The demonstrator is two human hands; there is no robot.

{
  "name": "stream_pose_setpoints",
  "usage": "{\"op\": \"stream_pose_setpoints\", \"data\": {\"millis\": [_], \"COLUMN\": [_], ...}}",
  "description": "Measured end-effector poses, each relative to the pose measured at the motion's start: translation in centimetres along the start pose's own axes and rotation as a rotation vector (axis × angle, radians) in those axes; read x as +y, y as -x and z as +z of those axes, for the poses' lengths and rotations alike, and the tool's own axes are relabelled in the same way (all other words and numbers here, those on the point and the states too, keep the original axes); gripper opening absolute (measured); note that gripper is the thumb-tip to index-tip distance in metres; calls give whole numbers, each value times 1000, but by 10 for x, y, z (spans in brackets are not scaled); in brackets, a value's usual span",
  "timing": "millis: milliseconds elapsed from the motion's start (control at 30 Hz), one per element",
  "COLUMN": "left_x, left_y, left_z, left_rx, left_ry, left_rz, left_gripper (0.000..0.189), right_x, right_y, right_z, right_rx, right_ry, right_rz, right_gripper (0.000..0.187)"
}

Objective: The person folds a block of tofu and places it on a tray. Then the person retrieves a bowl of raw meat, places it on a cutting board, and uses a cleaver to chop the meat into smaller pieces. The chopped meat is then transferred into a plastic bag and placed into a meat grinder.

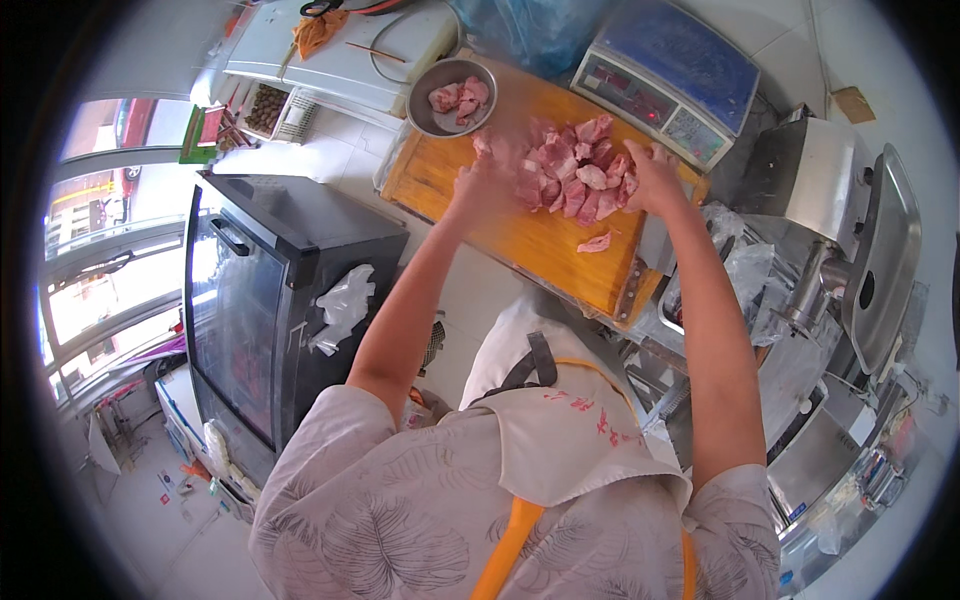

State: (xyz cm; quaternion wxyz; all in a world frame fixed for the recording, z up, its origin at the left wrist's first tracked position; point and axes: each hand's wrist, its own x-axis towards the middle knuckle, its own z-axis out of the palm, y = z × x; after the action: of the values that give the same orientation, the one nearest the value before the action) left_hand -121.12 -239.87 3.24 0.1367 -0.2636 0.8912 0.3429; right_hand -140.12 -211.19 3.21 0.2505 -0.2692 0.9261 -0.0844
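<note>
Cut chunks of raw pink meat (574,172) lie heaped on a yellow-brown cutting board (517,244). My left hand (478,187) is at the left side of the heap, below a metal bowl. A hazy smudge blurs its fingers, so whether they grip a piece is unclear. On the opposite side, my right hand (654,178) cups the edge of the heap, fingers apart and touching the meat. One small scrap of meat (595,242) lies apart, nearer to me. The round metal bowl (415,112) holds a few meat pieces at the board's far left corner.
A digital scale (667,67) stands beyond the board. To the right is a metal meat grinder (814,169) with a tray (885,255). A cleaver-like blade (631,289) lies along the board's right edge. A glass-door cooler (240,300) stands left.
</note>
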Motion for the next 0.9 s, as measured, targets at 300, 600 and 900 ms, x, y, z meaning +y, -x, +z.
{"op": "stream_pose_setpoints", "data": {"millis": [300,600,900], "left_x": [-4,34,11], "left_y": [4,-4,-4], "left_z": [54,33,38], "left_rx": [22,168,147], "left_ry": [709,853,707], "left_rz": [22,-113,-130], "left_gripper": [92,92,84], "right_x": [-11,-19,-6], "right_y": [7,23,-19], "right_z": [10,7,1], "right_rx": [-86,-79,-5], "right_ry": [-182,-420,-571], "right_rz": [33,138,34], "right_gripper": [115,91,88]}}
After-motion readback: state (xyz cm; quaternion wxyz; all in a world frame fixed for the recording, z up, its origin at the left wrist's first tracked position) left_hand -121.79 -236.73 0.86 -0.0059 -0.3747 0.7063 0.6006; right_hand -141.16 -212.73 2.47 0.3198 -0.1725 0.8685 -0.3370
